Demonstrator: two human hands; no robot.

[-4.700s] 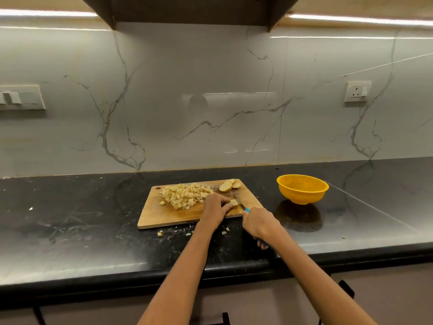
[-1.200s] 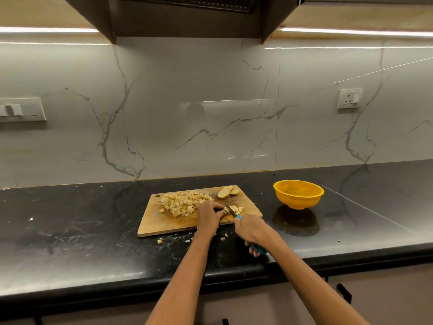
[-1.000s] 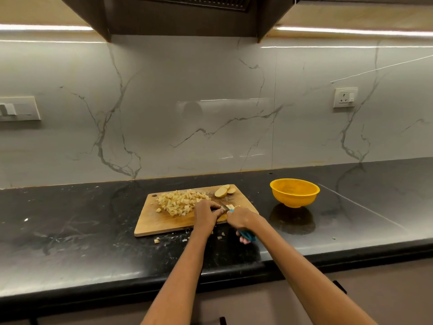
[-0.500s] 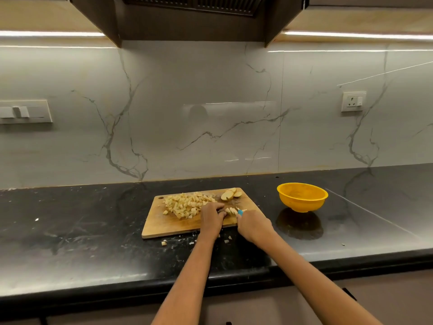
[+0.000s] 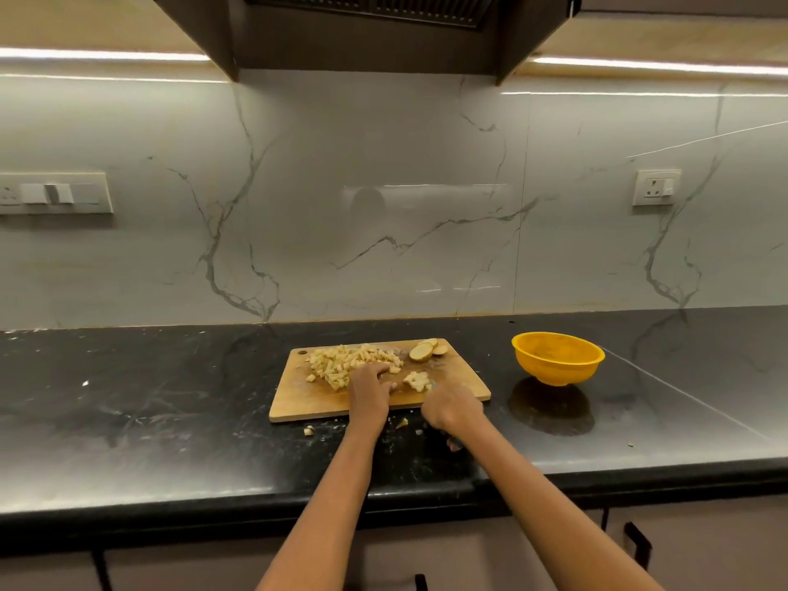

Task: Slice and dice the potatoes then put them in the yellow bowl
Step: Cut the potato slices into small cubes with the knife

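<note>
Black stone surface (image 5: 170, 420) is running the width of the view, flecked with pale scraps; marble backsplash (image 5: 383, 228) is rising behind it, with a switch plate (image 5: 55, 193) to the left and a socket (image 5: 656, 187) to the right.

Wooden cutting board (image 5: 307, 403) is lying mid-surface; yellow bowl (image 5: 557, 358) is sitting well apart to its right, apparently holding nothing yet.

Pile of diced potato (image 5: 345, 362) is occupying the board's far left part; a few uncut potato slices (image 5: 426, 349) are resting at the far right corner; a small fresh heap of cut pieces (image 5: 418, 380) is lying between the two hands.

Left hand (image 5: 367, 392) is resting palm-down on the board, fingers curled toward the dice pile, seemingly gripping nothing; right hand (image 5: 447, 409) is closing in a fist over the board's near edge, presumably around a knife handle; the knife itself is barely showing, so what it is holding cannot be told for sure.

Stray bits (image 5: 309, 429) are lying off the board, just beside its near edge.

Judgement: dicing is nearing its end; remaining slices should be drawn to the board's middle, fingertips tucked back from the blade, cuts kept even; strays gathered before transfer to the bowl.
</note>
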